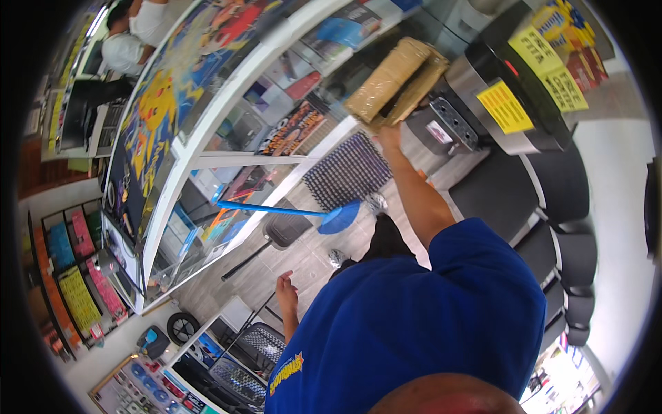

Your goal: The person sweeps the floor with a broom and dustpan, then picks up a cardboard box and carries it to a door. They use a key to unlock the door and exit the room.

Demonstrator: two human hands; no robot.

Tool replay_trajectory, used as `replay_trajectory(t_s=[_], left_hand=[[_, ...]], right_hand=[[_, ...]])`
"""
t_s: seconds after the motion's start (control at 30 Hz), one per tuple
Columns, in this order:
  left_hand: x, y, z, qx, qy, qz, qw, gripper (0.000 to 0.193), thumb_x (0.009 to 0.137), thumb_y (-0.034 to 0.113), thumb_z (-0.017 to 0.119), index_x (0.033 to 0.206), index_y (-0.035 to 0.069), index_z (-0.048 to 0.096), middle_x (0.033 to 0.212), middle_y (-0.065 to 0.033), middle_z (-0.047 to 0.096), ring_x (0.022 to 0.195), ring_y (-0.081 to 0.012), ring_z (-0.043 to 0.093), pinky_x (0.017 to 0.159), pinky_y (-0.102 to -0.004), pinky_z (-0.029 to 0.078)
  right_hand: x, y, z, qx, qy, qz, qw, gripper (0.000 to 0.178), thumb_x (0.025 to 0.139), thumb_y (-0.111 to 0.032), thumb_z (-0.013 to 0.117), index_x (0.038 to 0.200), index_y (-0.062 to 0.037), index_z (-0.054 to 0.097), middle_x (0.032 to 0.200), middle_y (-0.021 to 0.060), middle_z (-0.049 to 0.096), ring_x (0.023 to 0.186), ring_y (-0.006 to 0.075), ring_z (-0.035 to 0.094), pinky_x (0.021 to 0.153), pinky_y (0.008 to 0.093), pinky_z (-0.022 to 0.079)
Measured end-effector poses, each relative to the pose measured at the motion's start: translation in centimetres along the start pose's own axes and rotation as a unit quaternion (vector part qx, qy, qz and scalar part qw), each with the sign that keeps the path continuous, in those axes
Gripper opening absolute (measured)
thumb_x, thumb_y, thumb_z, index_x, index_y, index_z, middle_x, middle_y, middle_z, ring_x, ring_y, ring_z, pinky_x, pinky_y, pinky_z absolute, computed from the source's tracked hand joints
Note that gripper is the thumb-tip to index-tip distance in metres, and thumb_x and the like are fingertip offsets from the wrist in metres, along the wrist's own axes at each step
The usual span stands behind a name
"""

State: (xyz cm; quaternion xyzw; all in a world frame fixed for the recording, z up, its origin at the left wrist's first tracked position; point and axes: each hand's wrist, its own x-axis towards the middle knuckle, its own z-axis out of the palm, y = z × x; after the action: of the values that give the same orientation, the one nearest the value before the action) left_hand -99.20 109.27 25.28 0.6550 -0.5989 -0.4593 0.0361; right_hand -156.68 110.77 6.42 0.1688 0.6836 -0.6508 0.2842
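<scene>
A brown cardboard box (389, 79), covered in shiny tape and gaping along one side, is tilted at the far right beside the glass display case. My right hand (389, 133) is at its near lower edge with the arm stretched out; the fingers are partly hidden, but they appear closed on the box. Low on my left side, my left hand (286, 290) hangs free with its fingers apart. Between my feet and the display case, a blue broom (338, 218) leans with its handle toward the glass. Beside it lies a black long-handled dustpan (286, 230).
The glass display case (186, 162) with a white frame runs along my left. A black grid mat (348, 171) lies on the floor ahead. To the right stand a black and silver machine (496, 131) and a row of black chairs (493, 193). Two people are behind the case.
</scene>
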Motion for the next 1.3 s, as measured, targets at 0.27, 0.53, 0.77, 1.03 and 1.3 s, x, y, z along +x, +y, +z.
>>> replay_trajectory(t_s=[0.27, 0.53, 0.77, 1.03, 1.3], left_hand=[[3.2, 17.1, 6.9, 0.000, -0.023, 0.235, 0.972, 0.039, 0.103, 0.029, 0.063, 0.129, 0.000, 0.062, 0.111, -0.0130, 0.067, 0.092, -0.0210, 0.062, 0.082, -0.0330, 0.049], [9.7, 31.8, 18.0, 0.266, -0.037, 0.330, 0.905, 0.054, 0.090, 0.029, 0.072, 0.129, -0.005, 0.057, 0.121, -0.0238, 0.056, 0.108, -0.0446, 0.063, 0.089, -0.0537, 0.052], [10.7, 27.7, 18.1, 0.223, 0.026, 0.404, 0.887, 0.043, 0.091, 0.022, 0.066, 0.125, -0.003, 0.057, 0.115, -0.0243, 0.056, 0.101, -0.0466, 0.062, 0.085, -0.0557, 0.051], [1.7, 32.0, 18.2, 0.064, -0.192, 0.526, 0.826, 0.016, 0.083, 0.007, 0.061, 0.095, 0.003, 0.071, 0.095, -0.0219, 0.068, 0.099, -0.0396, 0.065, 0.093, -0.0474, 0.050], [2.3, 20.4, 10.9, 0.197, -0.172, 0.481, 0.837, 0.027, 0.101, 0.011, 0.048, 0.114, -0.001, 0.069, 0.116, -0.0251, 0.063, 0.106, -0.0443, 0.063, 0.096, -0.0499, 0.051]], right_hand=[[-16.4, 2.3, -3.0, -0.063, -0.054, -0.087, 0.993, 0.074, 0.096, -0.010, 0.044, 0.163, -0.0053, 0.013, 0.131, 0.0313, 0.062, 0.102, 0.0427, 0.070, 0.081, 0.0442, 0.059], [-25.8, 0.2, -7.7, -0.184, -0.124, -0.057, 0.973, 0.068, 0.097, -0.009, 0.042, 0.160, -0.0048, 0.019, 0.132, 0.0279, 0.062, 0.114, 0.0413, 0.066, 0.096, 0.0438, 0.053], [-26.7, 0.6, -10.2, -0.174, -0.127, -0.103, 0.971, 0.063, 0.098, -0.013, 0.045, 0.158, -0.0041, 0.027, 0.137, 0.0256, 0.060, 0.124, 0.0373, 0.062, 0.102, 0.0416, 0.049], [-31.3, -0.9, -12.0, -0.119, -0.250, -0.147, 0.950, 0.067, 0.105, -0.027, 0.047, 0.161, -0.0019, 0.021, 0.157, 0.0206, 0.043, 0.142, 0.0317, 0.047, 0.115, 0.0383, 0.040], [-42.0, 2.3, -13.5, -0.397, -0.195, -0.089, 0.892, 0.075, 0.094, -0.012, 0.047, 0.162, -0.0043, 0.017, 0.131, 0.0415, 0.055, 0.123, 0.0499, 0.057, 0.107, 0.0492, 0.045]])
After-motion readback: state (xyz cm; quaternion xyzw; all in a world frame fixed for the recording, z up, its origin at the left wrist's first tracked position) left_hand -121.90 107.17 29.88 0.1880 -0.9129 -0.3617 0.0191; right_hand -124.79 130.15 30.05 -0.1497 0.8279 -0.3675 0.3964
